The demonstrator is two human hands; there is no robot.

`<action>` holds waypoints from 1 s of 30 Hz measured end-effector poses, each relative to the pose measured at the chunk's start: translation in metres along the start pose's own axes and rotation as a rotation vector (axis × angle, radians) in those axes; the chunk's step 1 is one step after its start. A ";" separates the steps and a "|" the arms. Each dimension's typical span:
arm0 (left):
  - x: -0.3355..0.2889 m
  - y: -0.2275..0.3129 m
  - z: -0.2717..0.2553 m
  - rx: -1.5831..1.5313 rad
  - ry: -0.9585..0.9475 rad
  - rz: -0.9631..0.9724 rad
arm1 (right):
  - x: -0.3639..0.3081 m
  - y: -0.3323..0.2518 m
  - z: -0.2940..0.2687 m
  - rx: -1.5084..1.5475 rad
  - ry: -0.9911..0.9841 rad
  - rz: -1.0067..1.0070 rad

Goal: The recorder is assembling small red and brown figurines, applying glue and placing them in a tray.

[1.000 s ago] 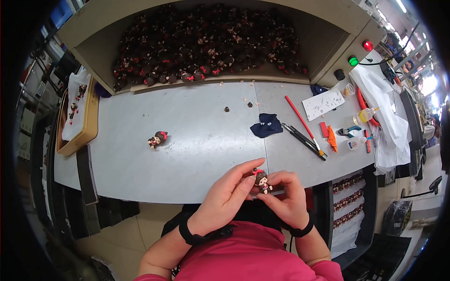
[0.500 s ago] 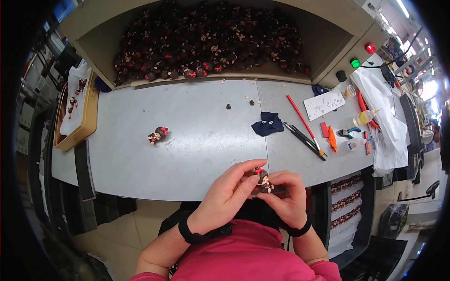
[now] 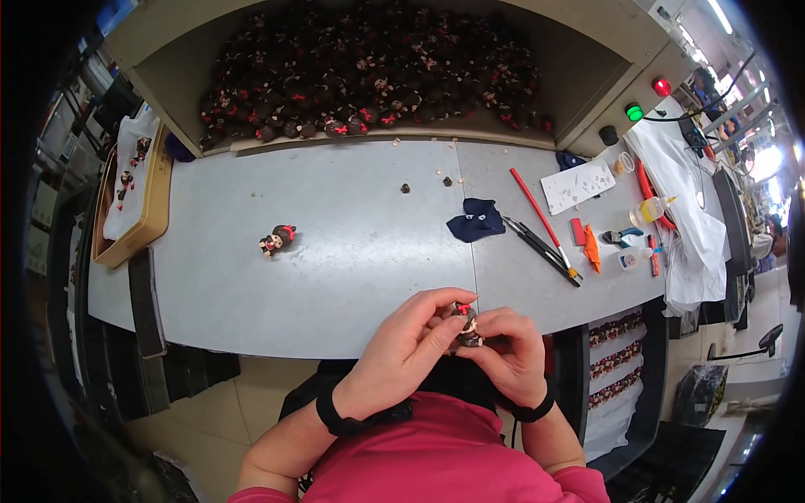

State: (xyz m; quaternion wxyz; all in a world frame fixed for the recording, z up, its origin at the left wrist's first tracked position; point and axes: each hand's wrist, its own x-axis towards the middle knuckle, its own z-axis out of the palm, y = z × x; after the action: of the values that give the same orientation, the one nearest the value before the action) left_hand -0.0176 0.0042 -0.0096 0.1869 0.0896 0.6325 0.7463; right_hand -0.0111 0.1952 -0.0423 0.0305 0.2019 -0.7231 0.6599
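Observation:
Near the table's front edge, both my hands grip one small doll figurine [image 3: 470, 329] with dark brown hair and a red bow. My left hand [image 3: 411, 335] pinches it around the head from the left. On the other side, the fingertips of my right hand [image 3: 513, 348] close on its body. Part of the figurine is hidden by my fingers. Another figurine [image 3: 277, 241] of the same kind lies on the grey table [image 3: 352, 201], to the left and apart from my hands.
A large bin [image 3: 587, 50] of brown heads with red bows stands at the back. On the right lie a red pencil [image 3: 535, 204], black tools [image 3: 541, 251], a navy cloth [image 3: 475, 221], pliers [image 3: 622, 237] and bottles. A yellow box [image 3: 153, 214] sits left; a tray of figurines [image 3: 615, 369] lower right.
The figurine has turned in my fingers, so its face shows less and its side shows more. My hands have stayed in nearly the same place, and the whole view has shifted slightly.

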 end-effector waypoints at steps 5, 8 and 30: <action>0.000 0.001 0.001 -0.019 0.000 0.001 | 0.000 0.001 0.000 0.008 0.003 -0.011; -0.001 0.001 0.000 -0.004 -0.003 0.005 | -0.002 0.000 0.000 0.024 0.019 0.028; -0.007 0.004 0.007 -0.004 0.063 0.012 | 0.006 -0.045 -0.039 -0.486 0.018 -0.103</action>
State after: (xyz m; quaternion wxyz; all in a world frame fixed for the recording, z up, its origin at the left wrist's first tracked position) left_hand -0.0095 0.0070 -0.0037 0.1626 0.0693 0.6363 0.7509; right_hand -0.0108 0.2295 0.0070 0.1182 0.2196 -0.8489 0.4661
